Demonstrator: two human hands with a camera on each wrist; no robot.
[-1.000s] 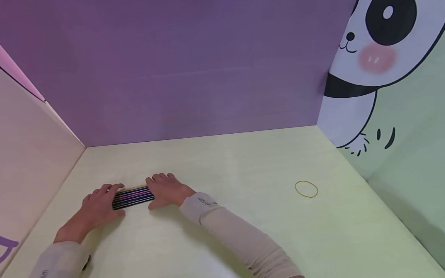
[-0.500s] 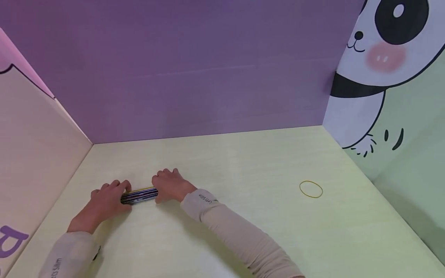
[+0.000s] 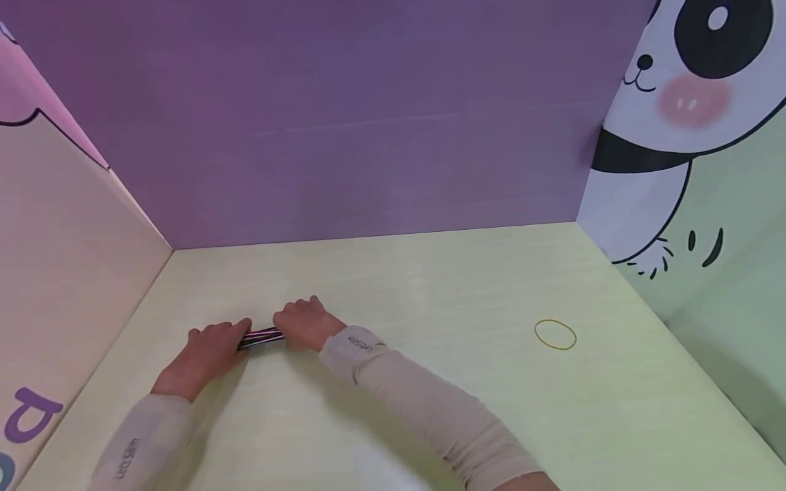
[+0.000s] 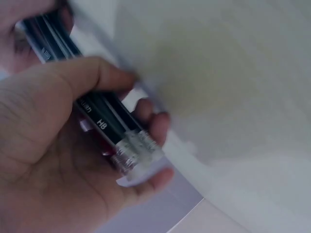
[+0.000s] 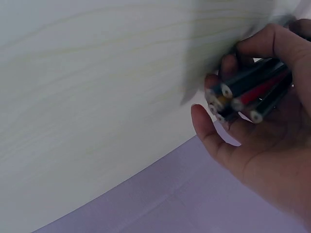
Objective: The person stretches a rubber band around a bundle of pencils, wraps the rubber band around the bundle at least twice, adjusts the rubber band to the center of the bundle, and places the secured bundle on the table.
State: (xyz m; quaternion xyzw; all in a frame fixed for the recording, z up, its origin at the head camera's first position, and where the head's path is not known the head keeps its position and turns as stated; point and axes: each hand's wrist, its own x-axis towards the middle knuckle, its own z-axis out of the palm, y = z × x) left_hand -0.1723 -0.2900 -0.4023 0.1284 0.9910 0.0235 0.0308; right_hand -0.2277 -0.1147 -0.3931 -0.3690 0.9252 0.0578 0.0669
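Note:
A bundle of pencils [image 3: 260, 337] is held between my two hands over the left part of the table. My left hand [image 3: 211, 351] grips one end, my right hand [image 3: 307, 324] the other. Dark pencils [image 4: 102, 119] marked HB, with silvery ends, lie under the thumb in the left wrist view. In the right wrist view, the fingers curl around flat, unsharpened pencil ends [image 5: 248, 92], mostly dark, with a red and a yellow one among them. A thin yellow rubber band [image 3: 557, 349] lies apart on the right side of the table.
The pale table [image 3: 393, 409] meets a purple wall [image 3: 368, 136] at the back. A whitish panel [image 3: 55, 259] stands at the left, and a green wall with a panda drawing [image 3: 731, 273] at the right.
The flat row of pencils has been gathered into a narrower bundle. My left hand has moved right, closer to my right hand, and both hands' fingers have closed further. The rubber band stays put.

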